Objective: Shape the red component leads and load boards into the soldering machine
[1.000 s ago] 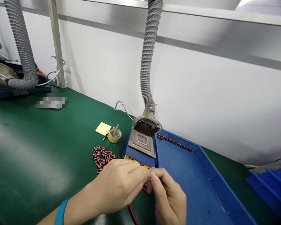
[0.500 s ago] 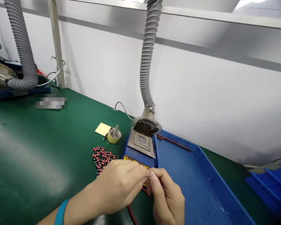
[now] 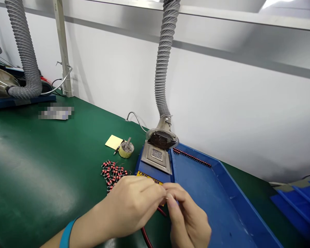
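My left hand (image 3: 136, 203), with a teal band (image 3: 66, 234) round the wrist, is closed in a pinch, its fingertips against those of the other hand. Thumb and forefinger of my right hand (image 3: 188, 217) are pressed together too. Between the fingertips a short glint of thin wire (image 3: 167, 198) shows; whatever it belongs to is hidden by the fingers. Beside the left hand lies a pile of small red-and-black wire-wound coils (image 3: 114, 172), partly covered by that hand. Behind both hands stands a blue solder pot (image 3: 155, 168) with a square metal top.
A round fume hood (image 3: 162, 137) on a grey hose hangs over the pot. To the right, a blue tray (image 3: 196, 186) holds a row of coils (image 3: 192, 157). A yellow tub (image 3: 126, 150), a pen and a yellow notepad (image 3: 113, 141) lie left. A red cable (image 3: 146, 237) runs below.
My right hand has shifted slightly right and turned outward a little, its fingertips still meeting those of the left. The left hand has barely moved; the coils and pot are unchanged.
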The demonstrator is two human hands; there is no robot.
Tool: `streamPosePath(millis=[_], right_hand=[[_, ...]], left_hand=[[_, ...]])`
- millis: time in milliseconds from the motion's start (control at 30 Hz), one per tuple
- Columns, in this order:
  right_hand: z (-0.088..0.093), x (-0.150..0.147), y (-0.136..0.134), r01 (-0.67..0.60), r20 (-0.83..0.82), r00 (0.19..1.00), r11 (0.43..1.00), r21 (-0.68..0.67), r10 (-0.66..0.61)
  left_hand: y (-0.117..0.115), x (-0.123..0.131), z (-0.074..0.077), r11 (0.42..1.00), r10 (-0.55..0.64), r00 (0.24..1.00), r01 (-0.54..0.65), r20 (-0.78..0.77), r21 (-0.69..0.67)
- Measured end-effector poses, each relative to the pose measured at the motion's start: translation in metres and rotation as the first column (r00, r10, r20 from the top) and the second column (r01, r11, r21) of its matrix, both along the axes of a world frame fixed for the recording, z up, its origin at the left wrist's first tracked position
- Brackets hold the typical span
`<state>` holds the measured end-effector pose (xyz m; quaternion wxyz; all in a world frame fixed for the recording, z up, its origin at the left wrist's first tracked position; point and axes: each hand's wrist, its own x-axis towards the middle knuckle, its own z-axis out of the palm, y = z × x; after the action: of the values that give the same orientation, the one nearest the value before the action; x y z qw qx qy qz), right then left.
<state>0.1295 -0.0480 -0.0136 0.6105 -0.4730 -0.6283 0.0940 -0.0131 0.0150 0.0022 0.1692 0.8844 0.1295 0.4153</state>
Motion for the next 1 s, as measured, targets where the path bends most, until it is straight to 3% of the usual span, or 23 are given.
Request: streamPosePath(millis=[67,133,200,300,367,433,500,533,600,700,767,833,900,933,1000], right_hand=[[0.001,0.001,0.002,-0.220,-0.266,0.947,0.965,-0.139,0.178],[0.001,0.002,0.003,-0.360,-0.430,0.856,0.928,-0.096,0.288],[0.001,0.004,0.003,-0.302,-0.375,0.889,0.952,-0.044,0.265],[-0.001,0.003,0.001,-0.060,-0.111,0.992,0.997,0.043,0.065],[-0.002,0.000,-0.001,0.030,-0.013,0.999,0.997,0.075,-0.030],[-0.003,-0.003,-0.001,0.015,-0.087,0.996,0.999,-0.032,-0.018],[-0.001,-0.004,0.000,-0.173,-0.314,0.943,0.968,-0.183,0.109],[0.000,-0.004,0.001,-0.279,-0.419,0.890,0.943,-0.183,0.182],[0.001,-0.002,0.002,-0.357,-0.466,0.842,0.929,-0.102,0.272],[-0.001,0.003,0.002,-0.201,-0.257,0.947,0.980,-0.010,0.192],[-0.004,0.004,0.000,-0.098,-0.098,0.990,0.993,0.063,0.103],[-0.006,0.002,-0.001,-0.018,0.006,1.000,0.990,0.139,0.018],[-0.006,-0.001,-0.002,0.024,-0.028,0.999,0.997,0.066,-0.023],[-0.005,-0.003,-0.002,-0.012,-0.115,0.993,0.999,-0.033,0.008],[-0.002,-0.004,0.000,-0.229,-0.383,0.913,0.954,-0.194,0.141]], left_hand=[[0.000,0.001,-0.002,0.994,0.030,1.000,-0.029,-0.002,0.106],[-0.001,0.000,-0.001,0.999,0.020,1.000,-0.021,0.022,0.037],[-0.001,-0.003,0.002,0.993,-0.006,0.999,0.010,0.040,-0.114],[-0.002,-0.005,0.005,0.976,-0.033,0.999,0.040,0.040,-0.216],[-0.001,-0.003,0.003,0.993,-0.020,1.000,0.023,0.023,-0.119],[-0.001,0.001,-0.002,0.996,0.033,0.999,-0.036,0.028,0.079],[0.000,0.003,-0.005,0.974,0.058,0.996,-0.070,0.062,0.214],[0.000,0.003,-0.005,0.976,0.047,0.995,-0.064,0.084,0.209],[0.000,0.001,-0.002,0.999,-0.001,0.993,-0.005,0.115,0.054],[-0.001,-0.004,0.005,0.968,-0.061,0.989,0.091,0.134,-0.235],[-0.002,-0.005,0.006,0.948,-0.076,0.989,0.110,0.125,-0.298],[-0.001,-0.004,0.004,0.973,-0.061,0.992,0.084,0.112,-0.216],[0.000,0.000,-0.001,1.000,-0.005,0.996,0.006,0.088,-0.008],[0.000,0.001,-0.003,0.994,0.028,0.996,-0.037,0.081,0.101],[0.001,0.004,-0.006,0.970,0.059,0.995,-0.076,0.079,0.230]])
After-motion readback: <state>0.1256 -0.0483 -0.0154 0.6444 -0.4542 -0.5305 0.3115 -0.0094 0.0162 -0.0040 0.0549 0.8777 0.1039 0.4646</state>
